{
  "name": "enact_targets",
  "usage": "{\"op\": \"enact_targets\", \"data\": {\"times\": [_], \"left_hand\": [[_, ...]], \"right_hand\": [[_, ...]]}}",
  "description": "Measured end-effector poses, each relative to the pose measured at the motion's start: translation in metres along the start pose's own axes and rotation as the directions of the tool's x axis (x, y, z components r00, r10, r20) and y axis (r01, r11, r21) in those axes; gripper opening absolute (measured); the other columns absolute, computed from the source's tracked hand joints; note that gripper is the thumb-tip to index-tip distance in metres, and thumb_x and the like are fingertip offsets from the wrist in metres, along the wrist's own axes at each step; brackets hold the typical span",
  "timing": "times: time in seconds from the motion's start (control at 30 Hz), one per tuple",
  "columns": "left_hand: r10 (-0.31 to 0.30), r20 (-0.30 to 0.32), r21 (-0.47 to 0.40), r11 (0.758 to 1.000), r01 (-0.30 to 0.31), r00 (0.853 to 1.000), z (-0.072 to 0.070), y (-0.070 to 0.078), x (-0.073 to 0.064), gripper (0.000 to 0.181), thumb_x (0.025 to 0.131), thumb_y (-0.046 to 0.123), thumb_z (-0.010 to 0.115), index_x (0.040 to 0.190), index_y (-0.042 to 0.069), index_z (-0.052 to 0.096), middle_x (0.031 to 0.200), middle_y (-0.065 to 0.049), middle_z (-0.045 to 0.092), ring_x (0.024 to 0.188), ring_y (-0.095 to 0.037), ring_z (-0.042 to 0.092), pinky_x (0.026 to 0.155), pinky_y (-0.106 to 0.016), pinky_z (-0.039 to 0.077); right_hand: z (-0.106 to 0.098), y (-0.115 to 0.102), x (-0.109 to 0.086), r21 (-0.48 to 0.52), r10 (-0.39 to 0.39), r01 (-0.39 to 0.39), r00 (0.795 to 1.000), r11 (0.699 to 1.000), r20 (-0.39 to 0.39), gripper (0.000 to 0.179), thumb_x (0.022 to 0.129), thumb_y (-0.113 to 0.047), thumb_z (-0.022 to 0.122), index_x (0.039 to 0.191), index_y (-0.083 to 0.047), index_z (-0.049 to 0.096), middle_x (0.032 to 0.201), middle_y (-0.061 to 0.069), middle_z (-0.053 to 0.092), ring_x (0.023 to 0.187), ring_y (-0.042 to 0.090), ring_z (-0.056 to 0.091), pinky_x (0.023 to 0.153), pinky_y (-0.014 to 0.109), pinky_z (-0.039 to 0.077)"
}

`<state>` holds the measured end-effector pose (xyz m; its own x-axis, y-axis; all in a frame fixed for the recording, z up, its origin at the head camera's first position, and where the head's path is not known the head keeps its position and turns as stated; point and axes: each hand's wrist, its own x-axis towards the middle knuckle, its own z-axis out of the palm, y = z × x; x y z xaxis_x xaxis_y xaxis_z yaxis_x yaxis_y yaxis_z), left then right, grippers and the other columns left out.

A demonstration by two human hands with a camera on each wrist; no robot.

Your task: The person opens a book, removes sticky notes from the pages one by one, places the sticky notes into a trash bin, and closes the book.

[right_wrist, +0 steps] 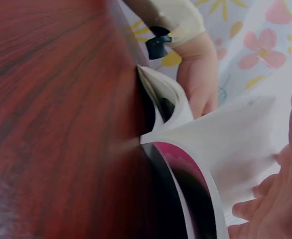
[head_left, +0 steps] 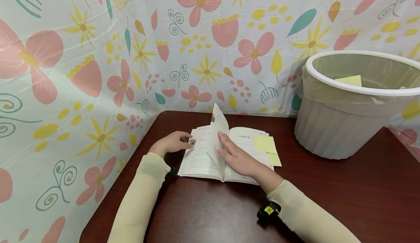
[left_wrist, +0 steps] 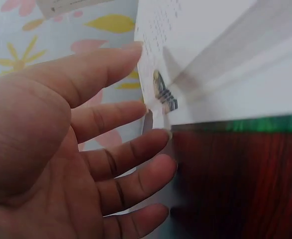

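Note:
An open book (head_left: 193, 166) with printed text lies on the table, one page (head_left: 220, 126) standing up near the spine. My right hand (head_left: 241, 160) touches that raised page from its right side with extended fingers. At the book's left edge is my left hand (head_left: 171, 143), thumb and fingers apart. The left wrist view shows its fingertips (left_wrist: 160, 167) right at the page edge, beside a small dark printed picture (left_wrist: 164, 92). Yellow sticky notes (head_left: 264, 143) overlap the right-hand page. In the right wrist view, the raised page (right_wrist: 235, 144) stands between both hands.
A grey waste bin (head_left: 334, 126) with a white rim and a clear liner stands at the right; yellow paper (head_left: 351, 80) shows inside. Flower-patterned cloth (head_left: 203, 39) hangs behind and left of the dark red wooden table (head_left: 203, 206).

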<state>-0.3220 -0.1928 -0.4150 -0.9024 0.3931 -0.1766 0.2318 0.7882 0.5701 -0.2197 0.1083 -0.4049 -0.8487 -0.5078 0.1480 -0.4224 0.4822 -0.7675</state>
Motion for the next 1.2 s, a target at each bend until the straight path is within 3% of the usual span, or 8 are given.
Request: {"op": "enact_targets", "data": {"times": [0.17,0.3,0.5,0.67,0.9,1.07,1.2], "left_hand": [[0.032,0.004,-0.055,0.998,-0.032,0.999,-0.005,-0.01,0.0,0.053,0.1,0.037,0.067,0.147,0.014,0.057,0.125,-0.009,0.067,0.098,-0.024,0.067,0.087,-0.041,0.057],[0.035,0.004,-0.094,0.995,-0.034,0.999,-0.007,-0.015,0.0,0.049,0.103,0.033,0.063,0.147,0.013,0.056,0.121,-0.011,0.069,0.092,-0.024,0.067,0.083,-0.038,0.057],[0.015,-0.005,-0.094,0.995,-0.015,1.0,-0.005,-0.01,0.0,0.053,0.102,0.034,0.064,0.15,0.013,0.054,0.123,-0.012,0.067,0.096,-0.026,0.065,0.084,-0.039,0.056],[-0.001,-0.022,-0.01,1.0,0.001,1.0,0.002,-0.002,0.001,0.058,0.098,0.038,0.068,0.149,0.014,0.055,0.126,-0.01,0.066,0.105,-0.024,0.063,0.09,-0.042,0.055],[-0.017,-0.049,0.103,0.994,0.022,0.999,0.014,0.011,0.004,0.054,0.095,0.038,0.073,0.143,0.018,0.058,0.118,-0.004,0.066,0.098,-0.019,0.06,0.086,-0.038,0.053],[0.026,-0.04,0.124,0.992,-0.021,0.999,0.018,0.03,0.006,0.048,0.097,0.034,0.071,0.142,0.021,0.06,0.119,-0.003,0.068,0.098,-0.017,0.062,0.086,-0.036,0.054],[0.078,0.003,0.123,0.989,-0.078,0.997,0.017,0.048,0.012,0.045,0.098,0.032,0.069,0.141,0.023,0.059,0.114,-0.003,0.067,0.093,-0.017,0.063,0.081,-0.034,0.055]], "right_hand": [[0.007,0.004,-0.003,-0.072,0.051,-0.044,0.994,0.996,0.092,0.068,0.11,-0.054,0.033,0.167,-0.021,0.014,0.175,0.009,0.003,0.162,0.029,0.004,0.127,0.065,0.007],[0.012,0.006,-0.005,-0.176,0.079,-0.053,0.987,0.983,0.141,0.066,0.109,-0.057,0.034,0.164,-0.02,0.028,0.174,0.011,0.011,0.162,0.03,0.009,0.122,0.074,0.002],[0.017,0.008,-0.006,-0.293,0.095,-0.038,0.978,0.955,0.184,0.066,0.107,-0.061,0.036,0.158,-0.021,0.044,0.172,0.012,0.017,0.161,0.035,0.015,0.123,0.073,0.002],[0.014,0.01,-0.006,-0.273,0.085,-0.026,0.975,0.962,0.206,0.064,0.106,-0.061,0.041,0.154,-0.021,0.05,0.172,0.011,0.022,0.16,0.037,0.017,0.124,0.072,0.002],[0.002,0.013,-0.006,-0.183,0.048,-0.002,0.967,0.983,0.25,0.059,0.104,-0.055,0.053,0.15,-0.019,0.056,0.169,0.011,0.032,0.159,0.032,0.025,0.126,0.068,0.007],[-0.013,0.021,-0.008,-0.162,0.033,0.007,0.969,0.987,0.244,0.055,0.103,-0.049,0.057,0.149,-0.018,0.057,0.163,0.014,0.041,0.156,0.041,0.028,0.126,0.063,0.02],[-0.03,0.03,-0.013,-0.161,0.034,-0.001,0.978,0.987,0.204,0.056,0.103,-0.046,0.06,0.149,-0.016,0.056,0.162,0.016,0.044,0.156,0.042,0.028,0.125,0.061,0.026]]}}
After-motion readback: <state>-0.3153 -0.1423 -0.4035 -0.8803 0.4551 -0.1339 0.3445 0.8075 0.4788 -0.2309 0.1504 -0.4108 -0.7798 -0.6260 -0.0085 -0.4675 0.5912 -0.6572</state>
